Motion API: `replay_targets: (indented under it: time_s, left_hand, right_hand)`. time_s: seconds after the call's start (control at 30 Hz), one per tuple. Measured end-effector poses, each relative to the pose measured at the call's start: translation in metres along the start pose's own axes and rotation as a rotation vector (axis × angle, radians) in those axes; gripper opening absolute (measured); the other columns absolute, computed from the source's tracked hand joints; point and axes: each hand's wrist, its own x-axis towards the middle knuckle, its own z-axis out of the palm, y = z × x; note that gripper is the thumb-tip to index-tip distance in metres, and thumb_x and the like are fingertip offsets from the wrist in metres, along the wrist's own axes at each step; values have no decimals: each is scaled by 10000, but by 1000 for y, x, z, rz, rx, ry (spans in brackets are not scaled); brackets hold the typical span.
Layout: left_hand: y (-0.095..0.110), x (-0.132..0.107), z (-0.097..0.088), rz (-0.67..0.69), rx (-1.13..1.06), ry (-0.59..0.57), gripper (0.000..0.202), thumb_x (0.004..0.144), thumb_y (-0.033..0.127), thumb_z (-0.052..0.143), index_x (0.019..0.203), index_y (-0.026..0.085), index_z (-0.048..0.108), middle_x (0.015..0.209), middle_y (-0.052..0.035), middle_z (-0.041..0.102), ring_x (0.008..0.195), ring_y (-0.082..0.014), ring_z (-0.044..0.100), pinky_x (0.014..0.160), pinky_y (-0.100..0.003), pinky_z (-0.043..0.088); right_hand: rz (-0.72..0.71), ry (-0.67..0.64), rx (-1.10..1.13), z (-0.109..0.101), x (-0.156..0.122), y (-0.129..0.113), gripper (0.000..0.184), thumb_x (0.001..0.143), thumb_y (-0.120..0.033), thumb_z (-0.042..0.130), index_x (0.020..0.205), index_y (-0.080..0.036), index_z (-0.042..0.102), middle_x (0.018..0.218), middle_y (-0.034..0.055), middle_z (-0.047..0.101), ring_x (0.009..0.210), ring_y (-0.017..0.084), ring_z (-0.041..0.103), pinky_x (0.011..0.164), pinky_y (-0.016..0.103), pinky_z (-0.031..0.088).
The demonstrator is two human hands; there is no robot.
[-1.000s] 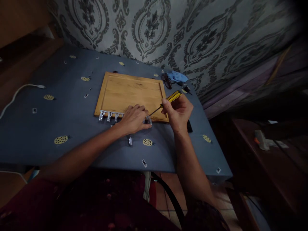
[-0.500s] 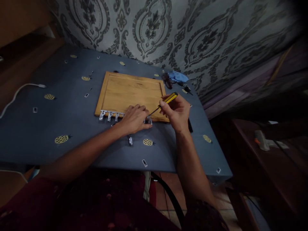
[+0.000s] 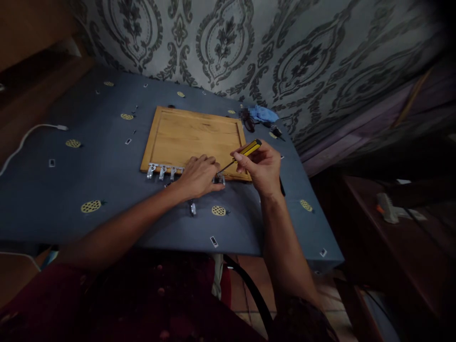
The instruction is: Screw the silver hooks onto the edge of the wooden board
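Observation:
A yellow-and-black screwdriver (image 3: 250, 147) is pinched in my right hand (image 3: 264, 167), its shaft slanting down to the left. Its tip meets the silver hook rail (image 3: 162, 169) near the right part of the board's front edge. My left hand (image 3: 200, 175) covers the middle of that rail, fingers over the wooden board (image 3: 199, 135) and thumb along the near side, holding rail and board edge together. Several metal hooks show left of my hand; one shows by the thumb. The screw under the tip is too small to make out.
The board lies on a blue patterned tablecloth (image 3: 117, 180). Behind its right corner are sunglasses (image 3: 249, 124), a blue cloth (image 3: 265, 114) and small dark keys (image 3: 277, 131). A loose metal piece (image 3: 193, 209) lies in front. A white cable (image 3: 33, 130) runs at left.
The screwdriver handle has turned slightly and dipped a little in my right hand. My left hand and the board have stayed in place.

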Motion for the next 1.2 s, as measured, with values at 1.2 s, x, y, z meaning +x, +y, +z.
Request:
replay_targets:
  time_s: [1.2]
  left_hand:
    - [-1,1,3,15,13,31,458,988,510,727,1255,138,715,1292,-140,712,1253,-334,618,1030,-439,480]
  right_hand:
    - [-181,148,-79,6,-4,3,437,747,-616,899,871,-234,727,680,-50,649,456,68,548,437,219,518]
